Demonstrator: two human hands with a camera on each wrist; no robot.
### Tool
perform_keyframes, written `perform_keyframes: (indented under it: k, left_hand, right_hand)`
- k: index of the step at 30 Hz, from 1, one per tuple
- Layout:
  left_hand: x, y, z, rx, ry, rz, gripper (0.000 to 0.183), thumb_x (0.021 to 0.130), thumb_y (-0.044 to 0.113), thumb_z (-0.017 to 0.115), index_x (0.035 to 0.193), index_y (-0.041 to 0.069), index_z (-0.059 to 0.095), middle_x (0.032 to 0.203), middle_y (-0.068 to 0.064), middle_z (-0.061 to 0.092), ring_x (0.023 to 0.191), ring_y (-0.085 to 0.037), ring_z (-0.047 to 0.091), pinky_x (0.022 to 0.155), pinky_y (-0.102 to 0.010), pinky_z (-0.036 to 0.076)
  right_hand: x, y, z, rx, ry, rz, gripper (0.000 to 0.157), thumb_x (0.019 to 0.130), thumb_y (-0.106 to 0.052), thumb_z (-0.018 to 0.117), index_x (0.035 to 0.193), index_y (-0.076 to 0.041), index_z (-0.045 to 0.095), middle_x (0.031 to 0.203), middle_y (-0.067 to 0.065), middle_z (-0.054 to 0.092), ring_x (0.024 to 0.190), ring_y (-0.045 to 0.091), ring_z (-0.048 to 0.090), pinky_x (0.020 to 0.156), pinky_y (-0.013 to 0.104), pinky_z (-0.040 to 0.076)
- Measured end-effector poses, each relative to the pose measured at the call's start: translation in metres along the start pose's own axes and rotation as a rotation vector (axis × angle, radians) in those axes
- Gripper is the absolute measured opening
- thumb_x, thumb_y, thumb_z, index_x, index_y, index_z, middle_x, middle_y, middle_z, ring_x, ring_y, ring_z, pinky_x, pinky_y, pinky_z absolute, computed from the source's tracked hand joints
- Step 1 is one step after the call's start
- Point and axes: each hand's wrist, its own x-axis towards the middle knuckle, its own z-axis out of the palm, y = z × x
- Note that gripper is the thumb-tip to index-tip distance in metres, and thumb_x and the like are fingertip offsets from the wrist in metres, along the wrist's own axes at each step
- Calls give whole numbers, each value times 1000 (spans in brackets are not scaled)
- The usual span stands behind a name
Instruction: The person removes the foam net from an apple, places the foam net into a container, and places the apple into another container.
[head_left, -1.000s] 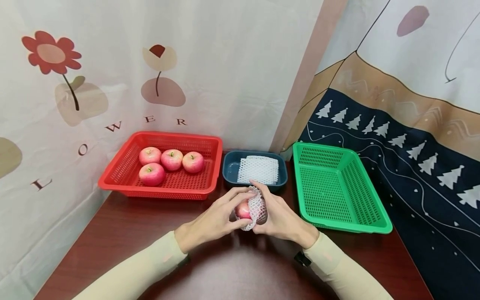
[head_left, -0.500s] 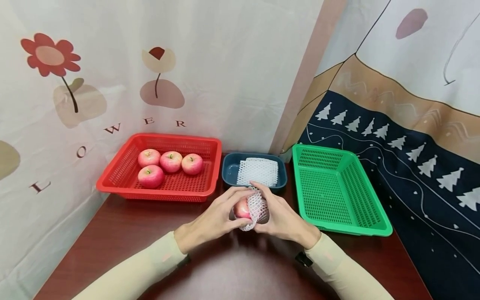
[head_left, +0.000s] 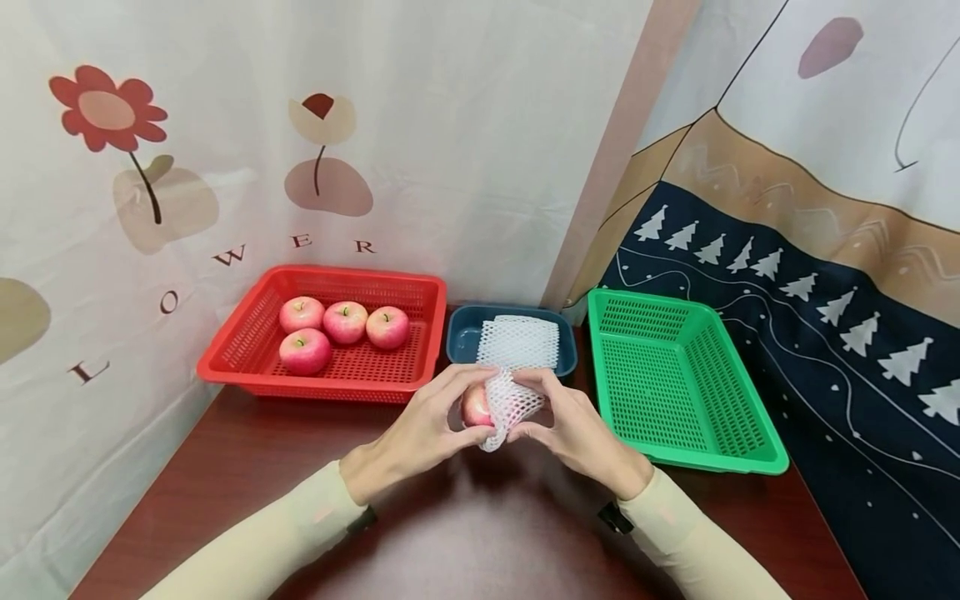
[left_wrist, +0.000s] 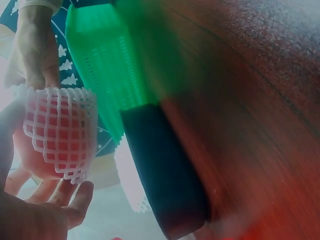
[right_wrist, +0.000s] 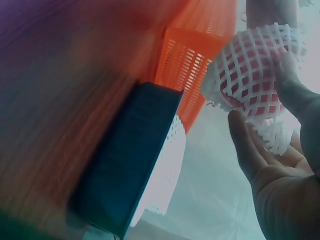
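In the head view, an apple (head_left: 475, 407) sits partly inside a white foam net sleeve (head_left: 504, 417), held over the table between both hands. My left hand (head_left: 412, 429) grips the apple's bare left side, fingers above and thumb below. On the other side, my right hand (head_left: 581, 425) pinches the loose end of the sleeve between thumb and fingers. The left wrist view shows the mesh (left_wrist: 60, 130) covering much of the apple, with its lower left side bare. From the right wrist, the sleeve (right_wrist: 255, 75) tapers into a bunched end near the fingers.
A red basket (head_left: 420, 379) with several apples (head_left: 305, 352) stands at the back left. Behind the hands, a small dark blue tray (head_left: 462, 333) holds white foam nets (head_left: 519, 340). A green basket (head_left: 693, 383) stands on the right. Curtains hang behind the table (head_left: 247, 475).
Both hands have shifted slightly away from the body with the apple. My right hand has drawn back rightward, and the sleeve's right end now shows stretched out between its fingers.
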Motion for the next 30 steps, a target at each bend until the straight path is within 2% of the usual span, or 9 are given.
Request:
perform_keyframes:
  k: [3, 5, 8, 13, 20, 24, 30]
  left_hand:
    - [0, 0, -1, -7, -9, -6, 81, 92, 20, 102, 164, 16, 64, 164, -4, 67, 151, -22, 66, 125, -37, 60]
    - [0, 0, -2, -12, -17, -6, 80, 92, 20, 101, 164, 16, 64, 165, -3, 67, 152, -22, 66, 126, -35, 59]
    - [0, -1, -1, -10, -18, 10, 79, 92, 20, 100, 163, 15, 65, 165, -4, 67, 152, -23, 66, 128, -34, 57]
    - [1, 1, -2, 3, -9, 18, 82, 91, 21, 102, 164, 15, 64, 165, -5, 68, 150, -24, 68, 126, -37, 59]
    - [3, 6, -3, 35, 18, 13, 85, 89, 19, 103, 164, 12, 64, 158, -9, 74, 140, -26, 75, 115, -42, 67]
    - [3, 8, -3, 47, 24, -4, 85, 88, 21, 104, 163, 11, 64, 154, -9, 76, 131, -25, 78, 109, -42, 70]
    - [3, 10, -4, 35, 62, -32, 78, 84, 18, 106, 151, 10, 66, 143, -8, 81, 117, -20, 81, 101, -39, 71]
  right_hand:
    - [0, 2, -3, 15, 56, -65, 59, 87, -7, 99, 139, -4, 72, 142, 14, 83, 112, 22, 86, 92, 31, 72]
    - [0, 3, -5, 12, 90, -99, 45, 88, -2, 97, 128, -7, 78, 135, 12, 85, 112, 23, 86, 93, 25, 70]
    - [1, 3, -8, -22, 133, -117, 31, 91, 0, 95, 117, -12, 82, 125, 6, 88, 113, 23, 87, 96, 18, 67]
    - [0, 1, -10, -52, 179, -98, 30, 92, -1, 95, 118, -12, 83, 118, 3, 87, 108, 20, 85, 95, 15, 65]
    - [0, -2, -9, -37, 251, -103, 29, 91, -2, 97, 115, -13, 86, 118, 7, 85, 108, 21, 82, 97, 14, 63]
    - [3, -3, -7, -53, 245, -101, 27, 92, -5, 98, 115, -15, 87, 118, 4, 84, 109, 18, 81, 98, 15, 62]
    - [1, -3, -4, -44, 296, -128, 30, 90, -3, 99, 114, -16, 87, 113, 1, 82, 103, 16, 78, 93, 16, 62]
